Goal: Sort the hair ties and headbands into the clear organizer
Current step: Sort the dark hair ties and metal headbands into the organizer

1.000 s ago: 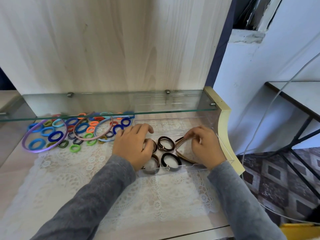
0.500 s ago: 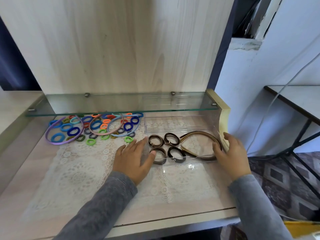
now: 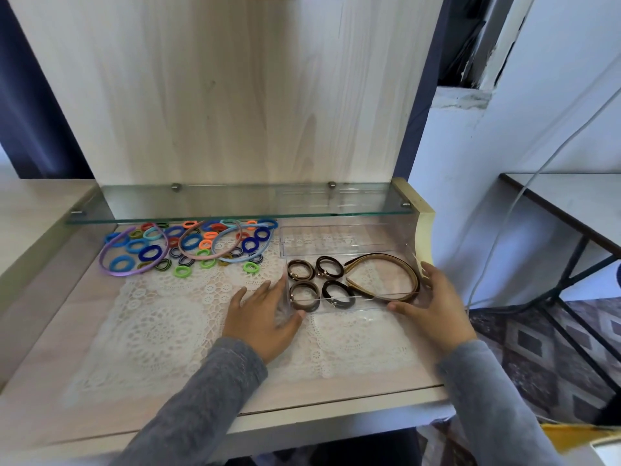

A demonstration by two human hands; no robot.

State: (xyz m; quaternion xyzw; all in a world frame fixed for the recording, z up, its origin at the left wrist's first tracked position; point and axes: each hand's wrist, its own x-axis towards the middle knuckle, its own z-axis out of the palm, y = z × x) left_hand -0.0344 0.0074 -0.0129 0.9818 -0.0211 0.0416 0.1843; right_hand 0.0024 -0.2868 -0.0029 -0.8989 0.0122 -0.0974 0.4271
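The clear organizer (image 3: 339, 242) stands on the lace mat at the right. Its front section holds several brown and black hair ties (image 3: 304, 290) and brown and tan headbands (image 3: 391, 274). My left hand (image 3: 263, 314) lies flat against the organizer's left front corner, fingers straight. My right hand (image 3: 437, 304) rests against its right front corner, thumb along the front wall. A heap of colourful hair ties (image 3: 191, 242) lies at the back left, with a purple headband (image 3: 129, 255), a pink headband (image 3: 198, 243) and a light blue headband (image 3: 242, 242) among them.
A glass shelf (image 3: 235, 203) hangs low over the back of the desk. A white lace mat (image 3: 161, 324) covers the wooden top. A cream side panel (image 3: 425, 227) borders the right. A cable and a dark table stand further right.
Both hands have come out of the organizer and now rest at its outer front corners. The headbands lie flat inside. The camera has pulled back and up.
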